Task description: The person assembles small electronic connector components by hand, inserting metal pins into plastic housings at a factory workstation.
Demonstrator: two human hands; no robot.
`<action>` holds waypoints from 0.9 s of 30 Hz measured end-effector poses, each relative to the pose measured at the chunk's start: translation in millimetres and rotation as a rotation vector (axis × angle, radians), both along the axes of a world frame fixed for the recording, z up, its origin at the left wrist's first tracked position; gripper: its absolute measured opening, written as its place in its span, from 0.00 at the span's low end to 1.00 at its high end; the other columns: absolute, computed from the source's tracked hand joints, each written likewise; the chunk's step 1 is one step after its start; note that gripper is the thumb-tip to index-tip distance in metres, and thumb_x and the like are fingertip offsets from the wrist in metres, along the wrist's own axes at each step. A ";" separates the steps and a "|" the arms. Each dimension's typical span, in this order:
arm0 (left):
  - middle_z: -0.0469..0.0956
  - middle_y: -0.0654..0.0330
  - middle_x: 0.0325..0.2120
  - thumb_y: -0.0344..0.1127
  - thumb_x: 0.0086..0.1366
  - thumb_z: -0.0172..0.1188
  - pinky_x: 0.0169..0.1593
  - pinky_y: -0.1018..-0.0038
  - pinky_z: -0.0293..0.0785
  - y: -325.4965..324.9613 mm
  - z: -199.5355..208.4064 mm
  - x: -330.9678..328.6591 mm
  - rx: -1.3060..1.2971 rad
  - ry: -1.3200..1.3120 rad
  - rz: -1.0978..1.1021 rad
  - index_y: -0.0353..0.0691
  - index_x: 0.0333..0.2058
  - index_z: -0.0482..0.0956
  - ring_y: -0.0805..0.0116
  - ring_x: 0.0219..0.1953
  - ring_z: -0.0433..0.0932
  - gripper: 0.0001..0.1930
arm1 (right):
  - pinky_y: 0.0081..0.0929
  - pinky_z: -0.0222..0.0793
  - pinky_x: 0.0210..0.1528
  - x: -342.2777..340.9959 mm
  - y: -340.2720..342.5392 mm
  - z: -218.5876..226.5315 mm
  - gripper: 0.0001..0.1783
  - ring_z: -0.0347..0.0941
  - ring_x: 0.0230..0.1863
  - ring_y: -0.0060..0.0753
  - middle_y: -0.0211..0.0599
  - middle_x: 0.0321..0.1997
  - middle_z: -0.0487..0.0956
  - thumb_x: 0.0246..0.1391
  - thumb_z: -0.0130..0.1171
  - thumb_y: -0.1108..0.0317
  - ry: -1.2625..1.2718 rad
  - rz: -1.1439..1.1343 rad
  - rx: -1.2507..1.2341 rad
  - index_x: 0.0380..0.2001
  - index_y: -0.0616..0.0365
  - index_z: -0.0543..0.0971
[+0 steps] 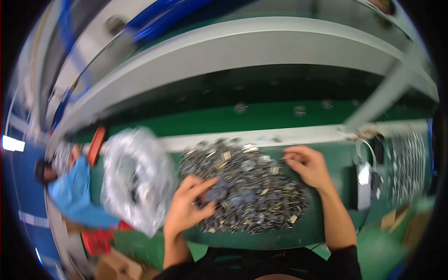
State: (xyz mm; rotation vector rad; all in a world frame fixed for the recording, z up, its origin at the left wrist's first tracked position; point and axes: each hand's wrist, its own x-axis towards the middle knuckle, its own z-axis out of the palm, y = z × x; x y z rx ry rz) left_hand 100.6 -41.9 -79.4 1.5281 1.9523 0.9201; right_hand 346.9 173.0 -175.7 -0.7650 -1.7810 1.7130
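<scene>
A wide heap of small flat metal pieces, grey and dark with some brass-coloured ones, lies on the green tabletop. My left hand is over the heap's left side, thumb and forefinger spread apart. Dark round pieces lie just beyond those fingertips; I cannot tell whether they touch. At the heap's upper right edge is my right hand, its fingers bent and drawn together. Whatever it may pinch is too small and blurred to name.
Left of the heap stands an open clear plastic bag, with an orange-red bin beyond it. A co-worker in blue is at far left. At right are a white box-shaped device and rows of clear-wrapped pieces. A grey frame spans the back.
</scene>
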 end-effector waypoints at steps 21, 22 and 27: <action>0.65 0.64 0.32 0.16 0.43 0.60 0.41 0.83 0.62 120.8 7.7 30.4 0.176 -0.624 -0.433 0.28 0.47 0.76 0.77 0.35 0.64 0.27 | 0.19 0.72 0.41 -6.6 -19.8 43.2 0.14 0.73 0.37 0.21 0.32 0.39 0.75 0.52 0.59 0.80 0.419 0.022 -0.309 0.44 0.66 0.77; 0.67 0.64 0.33 0.16 0.46 0.61 0.40 0.84 0.62 120.9 1.4 28.0 0.200 -0.658 -0.436 0.28 0.47 0.76 0.77 0.34 0.65 0.24 | 0.19 0.72 0.42 -9.8 -22.1 43.7 0.13 0.73 0.38 0.21 0.33 0.39 0.76 0.51 0.60 0.80 0.440 0.003 -0.291 0.42 0.67 0.77; 0.74 0.60 0.36 0.19 0.55 0.60 0.41 0.82 0.69 116.9 -9.6 34.8 0.128 -1.025 -0.284 0.27 0.43 0.76 0.77 0.35 0.73 0.15 | 0.21 0.72 0.43 -15.7 -35.6 35.8 0.11 0.73 0.39 0.23 0.36 0.41 0.77 0.51 0.61 0.80 0.498 -0.020 -0.193 0.39 0.68 0.77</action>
